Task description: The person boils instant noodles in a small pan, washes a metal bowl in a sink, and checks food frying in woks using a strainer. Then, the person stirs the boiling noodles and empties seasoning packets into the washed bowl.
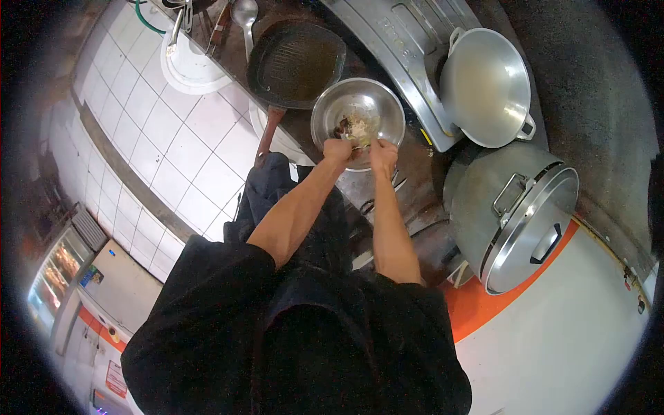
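Both of my hands are over the near side of a round steel bowl [321, 124], close together. My left hand [337, 150] is closed, its fingers pinched, with the knuckles near the rim. Opposite it, my right hand [382, 155] is closed in the same way. Whatever lies between the fingers is too small to make out. Inside the bowl sits a small heap of pale and dark brown food pieces [355, 127].
A dark square grill pan [294, 62] with a wooden handle lies left of the bowl, beside a large spoon [245, 15]. To the right are a metal stove [387, 31], an aluminium wok [487, 83] and a big lidded pot [484, 200]. White floor tiles [183, 166] show at left.
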`<state>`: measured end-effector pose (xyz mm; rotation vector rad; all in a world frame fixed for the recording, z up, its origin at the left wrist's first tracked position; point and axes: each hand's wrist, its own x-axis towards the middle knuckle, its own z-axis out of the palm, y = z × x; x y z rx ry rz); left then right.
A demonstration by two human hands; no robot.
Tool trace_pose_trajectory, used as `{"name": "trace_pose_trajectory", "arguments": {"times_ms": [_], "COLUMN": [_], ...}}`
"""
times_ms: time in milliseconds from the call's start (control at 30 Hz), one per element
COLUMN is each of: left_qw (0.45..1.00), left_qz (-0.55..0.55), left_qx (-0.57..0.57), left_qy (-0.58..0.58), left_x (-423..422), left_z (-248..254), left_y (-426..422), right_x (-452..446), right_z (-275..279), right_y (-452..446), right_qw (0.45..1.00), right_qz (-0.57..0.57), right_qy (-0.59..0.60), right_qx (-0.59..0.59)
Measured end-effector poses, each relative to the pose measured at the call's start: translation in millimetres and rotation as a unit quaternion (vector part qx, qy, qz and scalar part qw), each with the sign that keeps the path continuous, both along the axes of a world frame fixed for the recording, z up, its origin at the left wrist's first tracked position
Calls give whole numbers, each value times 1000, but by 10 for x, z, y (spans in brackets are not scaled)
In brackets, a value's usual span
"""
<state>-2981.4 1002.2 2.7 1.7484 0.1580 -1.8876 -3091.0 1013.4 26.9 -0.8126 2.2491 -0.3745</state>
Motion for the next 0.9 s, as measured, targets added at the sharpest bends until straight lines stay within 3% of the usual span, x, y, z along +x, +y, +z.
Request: {"name": "trace_pose_trajectory", "arguments": {"times_ms": [67, 133, 200, 400, 567, 667, 733, 800, 867, 900], "left_qw": [1000, 999, 998, 996, 999, 993, 987, 979, 951, 951], "left_qz": [4, -20, -38, 83, -20, -75, -117, -153, -234, -233], "left_qx": [-13, -22, -33, -24, -32, -86, -107, -127, -191, -196], "left_qy": [-14, -21, -29, 24, -19, -2, 19, 36, 60, 56], "left_x": [-9, 11, -7, -24, 40, 58, 116, 208, 333, 416], "left_z": [-10, -37, -140, -33, 31, -295, -112, 87, 255, 370], "left_y": [-34, -33, -41, 41, -7, 122, 103, 109, 117, 128], "right_x": [20, 62, 53, 46, -2, 18, -104, -213, -238, -424], "right_z": [-15, 33, 6, -68, -283, -279, -528, -318, 122, -70], "right_y": [-47, -43, -55, -40, 49, 217, 332, 484, 676, 905], "right_qw": [1000, 996, 996, 998, 991, 986, 970, 932, 899, 890], "right_qz": [-12, 49, 69, 31, 64, 119, 10, -163, -279, -309], "right_qy": [-8, 31, 45, 25, -2, -6, -93, -221, -188, -153], "right_qx": [-6, -61, -36, -45, -117, -115, -225, -236, -280, -299]}}
